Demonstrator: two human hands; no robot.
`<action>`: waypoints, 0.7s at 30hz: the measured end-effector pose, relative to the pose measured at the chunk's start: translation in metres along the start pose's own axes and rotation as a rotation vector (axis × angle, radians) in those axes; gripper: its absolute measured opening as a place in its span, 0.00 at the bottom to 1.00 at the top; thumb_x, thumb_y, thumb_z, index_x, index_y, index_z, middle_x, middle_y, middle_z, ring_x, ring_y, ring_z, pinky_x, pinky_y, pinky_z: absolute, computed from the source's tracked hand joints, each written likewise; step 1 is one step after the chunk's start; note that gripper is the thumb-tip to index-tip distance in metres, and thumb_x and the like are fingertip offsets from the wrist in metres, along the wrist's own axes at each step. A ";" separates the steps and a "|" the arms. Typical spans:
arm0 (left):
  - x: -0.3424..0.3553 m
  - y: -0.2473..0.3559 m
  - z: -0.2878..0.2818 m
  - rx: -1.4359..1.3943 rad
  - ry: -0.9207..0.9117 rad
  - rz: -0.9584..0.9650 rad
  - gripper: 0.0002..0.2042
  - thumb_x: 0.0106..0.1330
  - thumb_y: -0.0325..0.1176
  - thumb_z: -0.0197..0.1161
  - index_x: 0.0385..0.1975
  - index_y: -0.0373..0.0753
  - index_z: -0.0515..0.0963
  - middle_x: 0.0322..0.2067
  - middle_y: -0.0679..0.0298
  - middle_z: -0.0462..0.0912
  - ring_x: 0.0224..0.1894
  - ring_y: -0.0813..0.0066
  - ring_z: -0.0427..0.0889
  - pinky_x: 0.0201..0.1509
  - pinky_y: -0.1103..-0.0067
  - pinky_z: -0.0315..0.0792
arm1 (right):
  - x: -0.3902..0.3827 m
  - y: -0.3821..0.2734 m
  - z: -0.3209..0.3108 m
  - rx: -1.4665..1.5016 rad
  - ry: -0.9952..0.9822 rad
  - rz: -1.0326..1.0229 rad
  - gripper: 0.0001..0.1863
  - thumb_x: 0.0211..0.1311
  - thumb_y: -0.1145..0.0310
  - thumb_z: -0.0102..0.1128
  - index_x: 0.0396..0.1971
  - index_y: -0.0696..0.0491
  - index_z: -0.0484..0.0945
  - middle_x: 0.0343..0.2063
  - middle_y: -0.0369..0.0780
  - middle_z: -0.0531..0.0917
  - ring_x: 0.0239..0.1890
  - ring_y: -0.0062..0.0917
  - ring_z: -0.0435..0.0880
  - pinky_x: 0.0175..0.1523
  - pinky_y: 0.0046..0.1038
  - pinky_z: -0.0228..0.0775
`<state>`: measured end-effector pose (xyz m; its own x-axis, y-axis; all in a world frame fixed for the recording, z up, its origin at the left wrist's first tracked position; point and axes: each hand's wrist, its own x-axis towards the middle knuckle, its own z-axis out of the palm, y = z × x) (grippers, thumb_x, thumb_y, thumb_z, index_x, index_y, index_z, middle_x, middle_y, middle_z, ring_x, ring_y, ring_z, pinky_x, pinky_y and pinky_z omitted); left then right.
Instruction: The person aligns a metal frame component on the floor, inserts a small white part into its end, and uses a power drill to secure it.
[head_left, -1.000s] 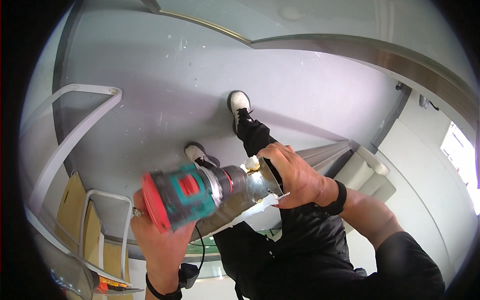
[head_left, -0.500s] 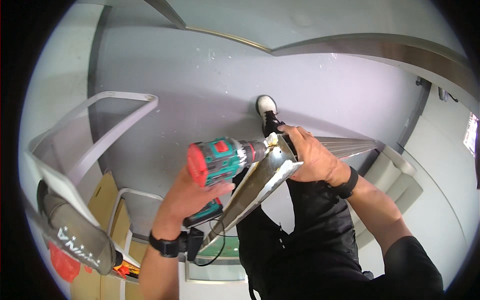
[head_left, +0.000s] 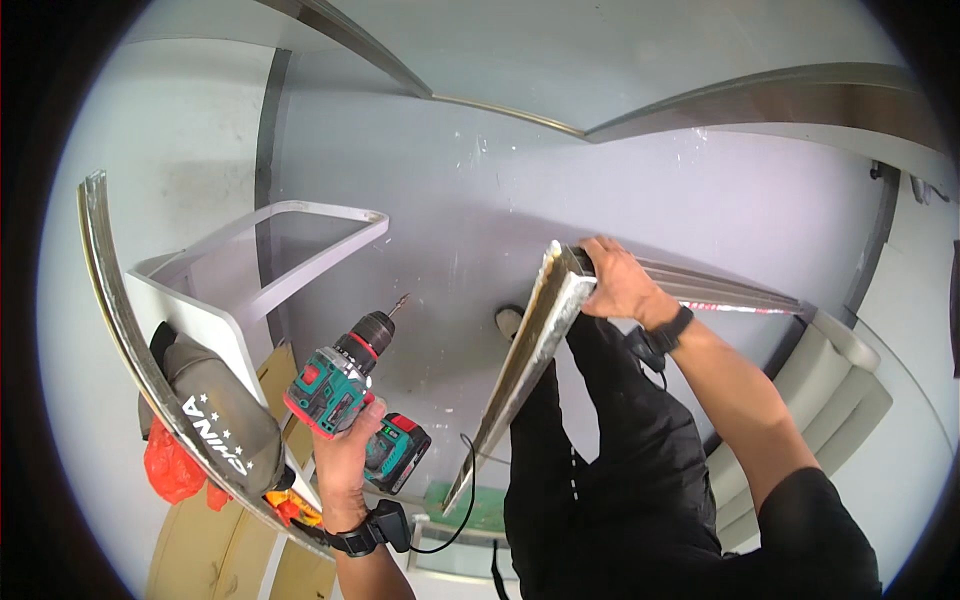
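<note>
My left hand [head_left: 342,452] grips a green, red and black cordless drill [head_left: 335,385] by its handle. The drill bit [head_left: 400,304] points up and to the right, apart from the metal profile. My right hand [head_left: 622,284] is closed around the upper end of a long metal channel [head_left: 530,350], which stands tilted beside my legs. White, crumbly residue runs along the channel's edges. A ribbed metal strip [head_left: 715,285] stretches away to the right behind my right hand. Black bands with small devices sit on both wrists.
On the left, a white frame [head_left: 325,208] stands near a grey cap-like item [head_left: 215,400] and a red plastic bag [head_left: 172,465]. A curved metal strip [head_left: 110,270] rises at the far left. A beige cushioned seat [head_left: 835,400] is at the right. A shoe [head_left: 509,320] shows on the grey floor.
The drill has come off the channel's end and moved left and down, its bit now exposed. My right hand keeps hold of the channel, now more upright. The view has shifted, revealing the curved strip.
</note>
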<state>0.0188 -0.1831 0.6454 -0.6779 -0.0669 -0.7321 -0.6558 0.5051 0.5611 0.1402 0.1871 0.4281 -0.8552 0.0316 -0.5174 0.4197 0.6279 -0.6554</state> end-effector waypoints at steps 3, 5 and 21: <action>-0.009 0.025 0.010 0.119 -0.065 -0.018 0.14 0.60 0.29 0.74 0.43 0.37 0.79 0.34 0.68 0.82 0.35 0.78 0.81 0.37 0.78 0.77 | 0.010 0.003 0.007 -0.040 -0.021 0.111 0.39 0.37 0.63 0.72 0.55 0.57 0.71 0.50 0.51 0.78 0.57 0.50 0.75 0.60 0.48 0.69; -0.003 0.034 0.025 0.201 -0.104 -0.038 0.16 0.59 0.31 0.75 0.44 0.37 0.79 0.35 0.68 0.83 0.35 0.76 0.80 0.39 0.76 0.77 | 0.007 0.002 0.003 -0.038 -0.052 0.119 0.36 0.36 0.64 0.72 0.51 0.57 0.72 0.49 0.51 0.78 0.56 0.49 0.75 0.61 0.48 0.70; -0.047 0.037 0.017 0.781 0.007 0.371 0.17 0.52 0.31 0.72 0.40 0.30 0.81 0.32 0.50 0.86 0.34 0.54 0.86 0.40 0.70 0.77 | 0.007 0.013 0.024 0.055 0.058 0.036 0.36 0.37 0.68 0.71 0.53 0.63 0.76 0.47 0.54 0.81 0.52 0.50 0.79 0.60 0.39 0.74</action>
<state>0.0324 -0.1471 0.6941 -0.8065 0.2153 -0.5507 0.0224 0.9419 0.3353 0.1474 0.1767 0.4027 -0.8544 0.0994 -0.5100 0.4656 0.5821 -0.6666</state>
